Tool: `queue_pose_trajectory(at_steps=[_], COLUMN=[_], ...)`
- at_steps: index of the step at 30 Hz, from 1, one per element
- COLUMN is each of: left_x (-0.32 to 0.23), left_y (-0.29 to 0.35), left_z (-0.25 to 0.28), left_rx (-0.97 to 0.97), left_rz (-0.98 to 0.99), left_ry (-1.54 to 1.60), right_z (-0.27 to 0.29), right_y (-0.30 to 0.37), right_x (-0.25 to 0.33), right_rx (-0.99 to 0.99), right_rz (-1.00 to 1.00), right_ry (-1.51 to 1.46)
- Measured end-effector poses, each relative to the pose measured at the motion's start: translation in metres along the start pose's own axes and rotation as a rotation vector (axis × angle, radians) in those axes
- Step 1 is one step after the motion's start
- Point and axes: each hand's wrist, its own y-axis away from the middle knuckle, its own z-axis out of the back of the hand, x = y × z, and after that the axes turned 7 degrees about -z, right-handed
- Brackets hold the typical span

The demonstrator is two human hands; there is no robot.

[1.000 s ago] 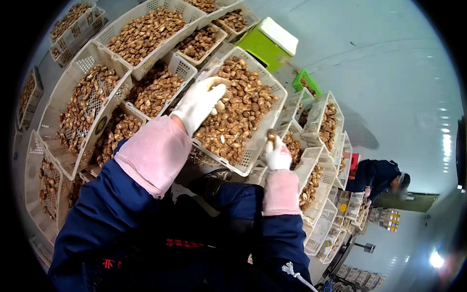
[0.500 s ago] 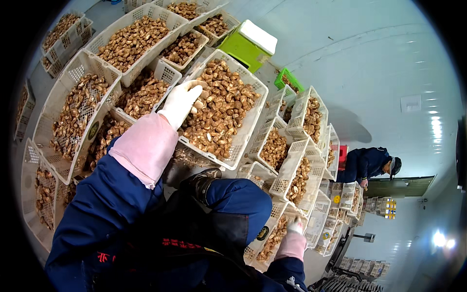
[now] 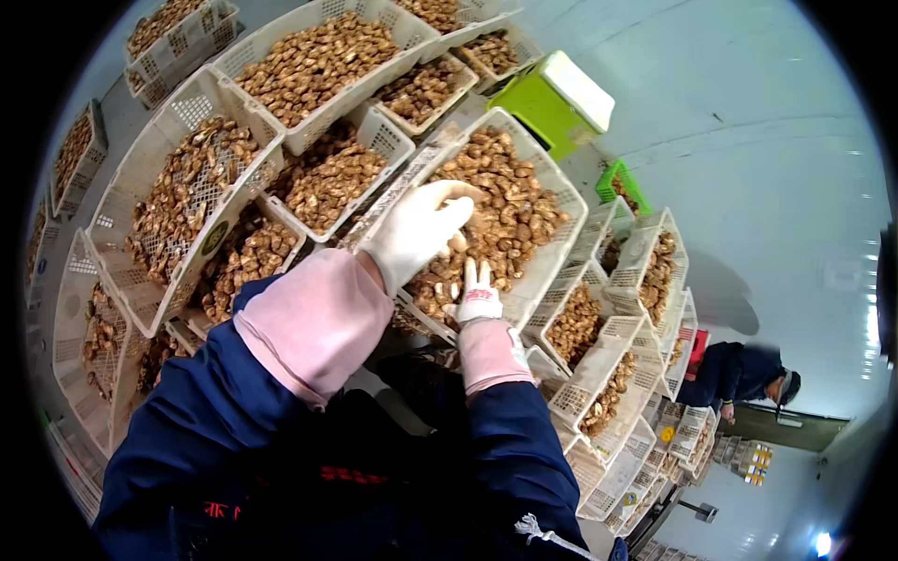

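A white slotted plastic crate (image 3: 559, 245) full of brown mushrooms (image 3: 510, 206) stands in front of me. My left hand (image 3: 418, 229), in a white glove with a pink sleeve cover, lies on the mushrooms at the crate's near left side. Its fingers curl over them; I cannot tell whether it holds any. My right hand (image 3: 478, 294), also gloved, rests flat on the mushrooms at the near edge with its fingers spread.
Several more white crates of mushrooms (image 3: 318, 65) are stacked to the left and behind. A row of crates (image 3: 617, 365) runs off to the right. A green scale (image 3: 550, 105) stands behind the crate. Another person in dark blue (image 3: 744, 374) bends at the far right.
My right hand has come back up from low at the right onto the near edge of the crate. My left hand stays on the mushrooms, and the view has shifted.
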Motion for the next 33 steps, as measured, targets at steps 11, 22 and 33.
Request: queue_pose_trajectory(at_steps=[11, 22, 33], left_x=[-0.002, 0.014, 0.015], left_y=[-0.012, -0.006, -0.001], left_z=[-0.005, -0.024, -0.031], left_rx=[0.046, 0.399, 0.522], left_rz=[-0.001, 0.032, 0.123], left_ry=[-0.001, -0.256, -0.311], right_z=[0.012, 0.081, 0.083], right_y=[-0.019, 0.105, 0.122], right_x=[-0.080, -0.049, -0.046], right_rx=[-0.278, 0.007, 0.123], right_rz=[0.038, 0.216, 0.180], right_ry=[-0.614, -1.848, -1.670])
